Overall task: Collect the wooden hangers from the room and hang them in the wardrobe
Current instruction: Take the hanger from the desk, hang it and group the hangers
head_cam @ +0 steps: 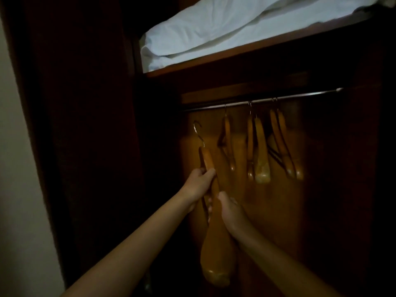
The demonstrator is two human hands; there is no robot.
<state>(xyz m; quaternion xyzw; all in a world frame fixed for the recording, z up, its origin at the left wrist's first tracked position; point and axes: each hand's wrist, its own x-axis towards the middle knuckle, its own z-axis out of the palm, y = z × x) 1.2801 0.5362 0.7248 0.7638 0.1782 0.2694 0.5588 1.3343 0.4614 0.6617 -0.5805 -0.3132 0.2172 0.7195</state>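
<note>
I hold a wooden hanger [215, 254] upright inside the dark wardrobe, its metal hook [198, 133] pointing up, below and left of the metal rail [263, 100]. My left hand [198, 184] grips the hanger's upper arm just under the hook. My right hand [230, 212] grips it lower down from the right side. Several wooden hangers [260, 151] hang on the rail to the right of the held one, edge-on to me.
A shelf [235, 53] above the rail carries folded white bedding [225, 31]. The dark wardrobe side panel [85, 125] stands at the left, with a pale wall [19, 168] beyond it. The wardrobe's wooden back [321, 200] fills the right.
</note>
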